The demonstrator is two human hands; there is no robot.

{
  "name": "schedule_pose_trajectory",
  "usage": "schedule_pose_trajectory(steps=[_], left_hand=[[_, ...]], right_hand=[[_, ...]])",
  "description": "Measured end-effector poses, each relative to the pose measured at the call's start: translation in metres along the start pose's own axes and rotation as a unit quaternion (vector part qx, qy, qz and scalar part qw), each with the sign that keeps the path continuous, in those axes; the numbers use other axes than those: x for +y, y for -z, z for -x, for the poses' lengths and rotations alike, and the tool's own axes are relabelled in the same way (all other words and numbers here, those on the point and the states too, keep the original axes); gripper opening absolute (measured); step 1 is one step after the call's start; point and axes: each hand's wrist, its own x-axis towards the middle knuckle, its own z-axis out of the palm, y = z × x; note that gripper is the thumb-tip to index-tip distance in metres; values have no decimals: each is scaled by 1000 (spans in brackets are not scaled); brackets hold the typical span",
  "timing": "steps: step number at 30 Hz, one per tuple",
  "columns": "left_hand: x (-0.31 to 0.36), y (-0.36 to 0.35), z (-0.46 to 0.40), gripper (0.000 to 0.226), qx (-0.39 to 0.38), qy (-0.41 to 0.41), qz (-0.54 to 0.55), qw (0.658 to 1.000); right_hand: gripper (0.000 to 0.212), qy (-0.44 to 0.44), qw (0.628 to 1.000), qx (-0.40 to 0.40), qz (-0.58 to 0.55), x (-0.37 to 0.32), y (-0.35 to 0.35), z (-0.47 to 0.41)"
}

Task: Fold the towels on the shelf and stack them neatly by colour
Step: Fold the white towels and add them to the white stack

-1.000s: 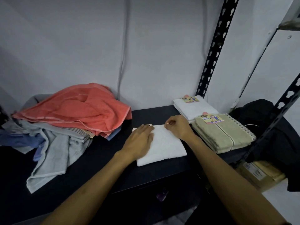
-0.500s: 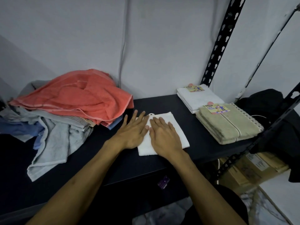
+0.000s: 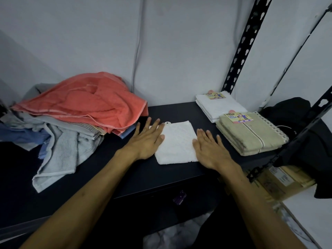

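Observation:
A small folded white towel (image 3: 177,142) lies flat in the middle of the dark shelf (image 3: 107,169). My left hand (image 3: 148,141) rests flat at its left edge, fingers spread. Flat at the towel's right edge lies my right hand (image 3: 209,150). Neither hand holds anything. At the back right sits a folded white towel stack (image 3: 220,106) with a label, and in front of it a folded beige towel stack (image 3: 251,136). On the left is an unfolded heap: a coral towel (image 3: 86,103) on top of grey towels (image 3: 61,151) and a blue one (image 3: 19,135).
Black slotted shelf uprights (image 3: 240,51) stand at the right. Black cloth (image 3: 305,133) hangs beyond the right edge, with cardboard boxes (image 3: 282,182) below it. A wall with a cable closes the back. Bare shelf shows in front of the white towel.
My right hand slid off the top of the white towel to its right edge. Both hands now lie on either side of it. The towel looks smoothed flat.

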Motion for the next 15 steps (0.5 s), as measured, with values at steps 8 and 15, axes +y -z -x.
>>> schedule_pose_trajectory(steps=[8,15], left_hand=[[37,-9,-1,55,70,-7,134,988],[26,-12,0,70,10,-23,-9,1000]], right_hand=[[52,150,985,70,-56,-49,-2,-17],[58,61,998,19,-29,-5,-8,-24]])
